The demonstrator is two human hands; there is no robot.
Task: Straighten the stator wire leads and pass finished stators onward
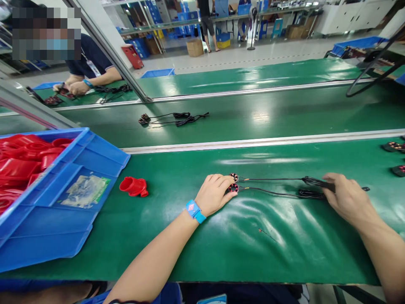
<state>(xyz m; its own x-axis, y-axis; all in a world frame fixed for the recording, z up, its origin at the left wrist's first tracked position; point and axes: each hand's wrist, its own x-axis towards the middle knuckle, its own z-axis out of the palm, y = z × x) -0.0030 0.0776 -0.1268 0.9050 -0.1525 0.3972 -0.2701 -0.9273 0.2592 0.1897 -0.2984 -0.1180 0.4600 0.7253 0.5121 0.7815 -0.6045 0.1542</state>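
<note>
In the middle of the table's (pixel 158 245) green top, in the head view, I have two wired component discs set one above the other, their black leads (pixel 265 191) running toward the right edge. My left hand (pixel 215 196) lies over them: its index finger touches the upper disc (pixel 234 177) and its thumb tip the lower disc (pixel 234 188). Those fingers stand close together, though I cannot tell whether they pinch or only press. My right hand (pixel 348 198) is closed around the upper cable bundle (pixel 311 180); the lower cable bundle (pixel 310 194) lies right beneath its fingertips. I judge the step in hand to be lining up this pair, and the next move calls for minding both leads so that they do not cross.

Toward the table's left edge, the blue bin (pixel 53 236) is heaped with red plastic fittings (pixel 22 169), and a single red fitting (pixel 134 186) lies just beside it. A thin wire scrap (pixel 267 234) sits nearer the front edge and could snag. Beyond the far edge's pale rail (pixel 221 145) lies another corded set (pixel 182 119), and at the far right edge are dark round parts (pixel 394 147), partly cut off.
</note>
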